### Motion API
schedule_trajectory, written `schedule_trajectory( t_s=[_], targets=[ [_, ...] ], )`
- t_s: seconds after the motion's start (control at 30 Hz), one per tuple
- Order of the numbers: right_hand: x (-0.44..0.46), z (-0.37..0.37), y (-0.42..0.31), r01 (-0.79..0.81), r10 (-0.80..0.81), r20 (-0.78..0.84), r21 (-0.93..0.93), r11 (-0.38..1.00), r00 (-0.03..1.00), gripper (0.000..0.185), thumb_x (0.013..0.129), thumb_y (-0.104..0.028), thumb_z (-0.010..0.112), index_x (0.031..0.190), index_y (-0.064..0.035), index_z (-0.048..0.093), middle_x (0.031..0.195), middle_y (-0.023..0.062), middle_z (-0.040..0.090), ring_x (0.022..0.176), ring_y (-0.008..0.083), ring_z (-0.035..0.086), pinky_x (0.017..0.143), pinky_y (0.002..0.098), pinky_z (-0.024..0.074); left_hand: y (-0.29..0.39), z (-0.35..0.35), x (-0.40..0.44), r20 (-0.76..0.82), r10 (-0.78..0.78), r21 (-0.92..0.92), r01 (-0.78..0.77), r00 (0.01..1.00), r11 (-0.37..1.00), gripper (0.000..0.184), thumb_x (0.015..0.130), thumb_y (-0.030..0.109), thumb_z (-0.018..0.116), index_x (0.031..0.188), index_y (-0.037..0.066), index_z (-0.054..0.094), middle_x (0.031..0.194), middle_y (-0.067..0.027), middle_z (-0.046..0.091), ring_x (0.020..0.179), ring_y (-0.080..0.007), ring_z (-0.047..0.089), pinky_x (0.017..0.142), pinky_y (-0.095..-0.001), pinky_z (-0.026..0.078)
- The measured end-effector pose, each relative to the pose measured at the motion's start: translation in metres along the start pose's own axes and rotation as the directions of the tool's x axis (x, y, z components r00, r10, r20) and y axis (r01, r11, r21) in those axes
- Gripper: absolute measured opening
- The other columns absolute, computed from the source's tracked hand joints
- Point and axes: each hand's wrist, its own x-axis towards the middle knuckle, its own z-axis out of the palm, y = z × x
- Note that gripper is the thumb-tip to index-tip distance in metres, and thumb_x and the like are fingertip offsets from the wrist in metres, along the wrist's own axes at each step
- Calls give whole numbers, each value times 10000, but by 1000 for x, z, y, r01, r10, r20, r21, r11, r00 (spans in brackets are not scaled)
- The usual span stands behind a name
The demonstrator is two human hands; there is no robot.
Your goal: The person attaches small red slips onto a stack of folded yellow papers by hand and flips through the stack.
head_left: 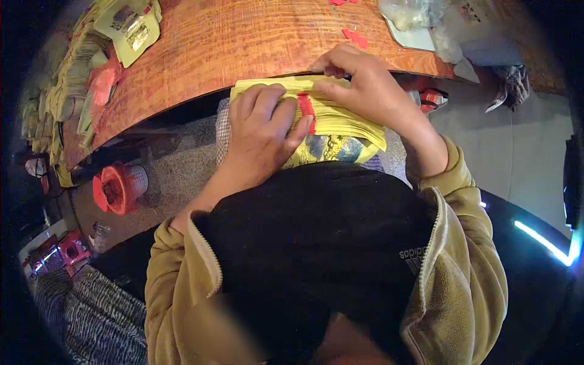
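A thick stack of yellow paper sheets (350, 121) rests on my lap against the table's near edge, its layered edges facing me. Across its middle runs a red paper strip (306, 108). My left hand (258, 125) grips the stack's left part, fingers bent over the top and thumb by the red strip. At the far right side, my right hand (368, 82) holds the stack with its thumb on the top and its fingers curled around the far edge; some fingertips are hidden. Below the stack shows a yellow printed sheet (331, 148) with dark silvery patches.
The wooden table (243, 42) curves ahead. Red paper pieces (354, 38) lie on it, with clear plastic bags (417, 13) at the right. Piled paper bundles (76, 79) stand at the left beside a yellow sheet with foil (131, 30). A red basket (118, 188) sits on the floor.
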Motion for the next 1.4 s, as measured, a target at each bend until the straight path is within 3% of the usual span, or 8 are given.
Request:
schedule_trajectory(
  t_s=[0.7, 0.77, 0.83, 0.9, 1.03, 1.1, 1.2, 1.4],
  targets=[
    [15, 19, 1, -114, 112, 23, 191, 975, 993, 205, 899, -50, 668, 1092, 10, 633, 844, 120, 656, 779, 164, 662, 682, 313, 525, 1, 2, -2, -7, -20, 54, 21, 1000, 998, 343, 717, 297, 808, 1006, 133, 722, 993, -29, 634, 963, -253, 592, 838, -413, 434],
    [20, 10, 14, -99, 103, -69, 57, 993, 992, 198, 896, -48, 660, 1089, -2, 645, 894, 123, 673, 831, 225, 675, 724, 350, 532, 0, 1, -1, -5, -8, 68, 9, 1000, 998, 343, 719, 298, 806, 1011, 138, 724, 989, -27, 634, 961, -251, 591, 837, -413, 430],
    [29, 5, 51, 141, -305, -288, -474, 869, 908, 214, 877, -65, 668, 1087, -25, 661, 964, 137, 684, 924, 313, 663, 797, 409, 527, 1, 1, 0, -2, 6, 75, -6, 1000, 997, 343, 720, 298, 805, 1016, 142, 726, 984, -26, 634, 959, -249, 590, 836, -414, 426],
    [24, 7, 78, 144, -304, -266, -490, 860, 915, 255, 854, -74, 674, 1107, -42, 663, 1016, 153, 683, 1003, 375, 630, 853, 454, 508, 1, 1, 1, 21, 4, 85, -5, 1000, 996, 337, 735, 301, 796, 1023, 139, 728, 986, -26, 637, 965, -246, 591, 850, -416, 420],
    [2, 24, 118, 143, -199, -132, -347, 927, 971, 356, 877, -55, 667, 1226, -24, 597, 1042, 138, 696, 1011, 331, 667, 830, 423, 542, 2, 1, 1, 9, 21, 71, -21, 1000, 997, 310, 771, 305, 767, 1001, 108, 703, 978, -26, 610, 982, -220, 564, 854, -412, 391],
    [-5, 29, 120, -154, 148, -224, -13, 988, 963, 366, 918, -63, 658, 1270, -21, 566, 1055, 129, 704, 972, 248, 702, 771, 359, 567, 1, 1, 2, 15, 13, 88, -14, 1000, 996, 302, 766, 296, 767, 992, 106, 703, 979, -30, 611, 982, -222, 567, 858, -412, 389],
    [-10, 29, 113, -201, 234, -347, 128, 971, 908, 401, 893, -88, 665, 1275, -15, 565, 941, 124, 712, 811, 286, 710, 737, 369, 561, 2, 1, 3, 28, 15, 81, -17, 999, 997, 297, 767, 291, 765, 988, 104, 701, 983, -31, 611, 977, -224, 571, 860, -412, 388],
    [-10, 27, 104, -248, 244, -392, 41, 968, 887, 401, 887, -77, 675, 1262, 10, 561, 786, 119, 689, 765, 243, 712, 702, 354, 557, 3, -1, 3, 35, 4, 92, -7, 999, 996, 324, 751, 294, 782, 1020, 124, 722, 1008, -29, 632, 979, -240, 594, 872, -413, 408]
  ],
)
